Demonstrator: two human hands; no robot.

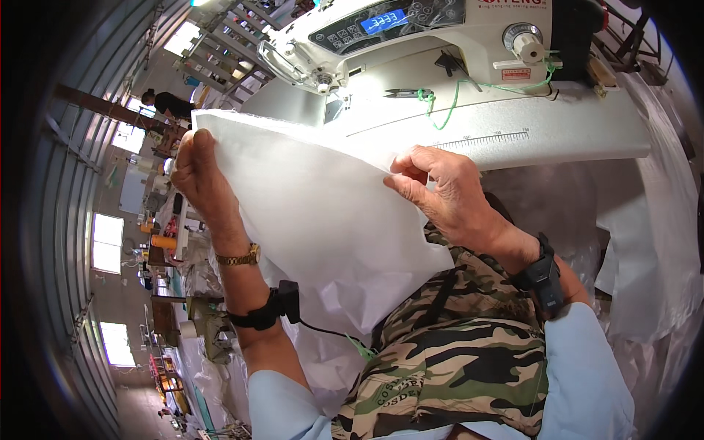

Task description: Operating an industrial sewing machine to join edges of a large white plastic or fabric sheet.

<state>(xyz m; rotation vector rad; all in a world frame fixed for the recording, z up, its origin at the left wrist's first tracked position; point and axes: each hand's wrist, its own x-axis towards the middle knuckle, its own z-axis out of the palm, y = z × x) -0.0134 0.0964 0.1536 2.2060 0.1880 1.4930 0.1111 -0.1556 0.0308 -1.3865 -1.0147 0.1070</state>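
Holding white fabric (315, 198), head view: left hand (205, 172) pinches upper-left corner between thumb and fingers, right hand (444, 191) pinches top edge farther along, likely for tautness; fabric hangs before sewing machine (477, 33), draping toward camouflage garment (455, 359)

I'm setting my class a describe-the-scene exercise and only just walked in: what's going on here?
A person sits at a sewing machine, holding up a white sheet with both bare hands. The left hand pinches its upper left corner, and the right hand pinches its top edge farther right. The rest hangs toward the camouflage garment the person wears. Bright glare makes it hard to tell whether the sheet touches the machine.
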